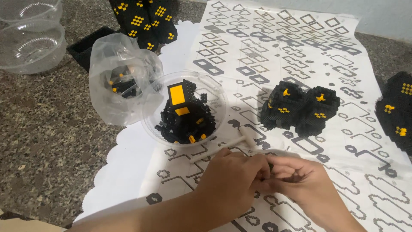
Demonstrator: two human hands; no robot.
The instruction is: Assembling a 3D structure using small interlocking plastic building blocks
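Two hands: the left hand (231, 178) and the right hand (300, 178) are brought together near the front edge of the worktop (47, 141), over the printed instruction sheet (274, 56).
Small black piece: a tiny dark brick (270, 166) is seen between the two hands, where the fingertips meet; most of it is hidden.
Left fingers: curled together and pinched toward the brick, the knuckles turned up.
Right fingers: bent inward and closed on the brick from the other side; the exact contact is covered by the left hand.
White tool: a pale T-shaped tool (227, 144) is laid on the sheet just beyond the left hand, apart from it.
Clear bowl: a transparent plastic bowl (214, 92) is set near the middle of the worktop, overlapping the sheet's left edge, and is filled with loose black and yellow bricks (184, 118).
Plastic bag: a crumpled clear bag (118, 81) with more bricks inside is placed touching the bowl on its left.
Built block: a black brick model with yellow spots (300, 107) is stood on the sheet, right of the bowl and well beyond the right hand.
Right edge: another black and yellow built part (397, 111) is cut off by the picture's edge.
Far edge: a tall black and yellow built part (143, 19) is stood beside a black tray (88, 47).
Far left corner: stacked empty clear bowls (30, 36) are kept on the speckled stone.
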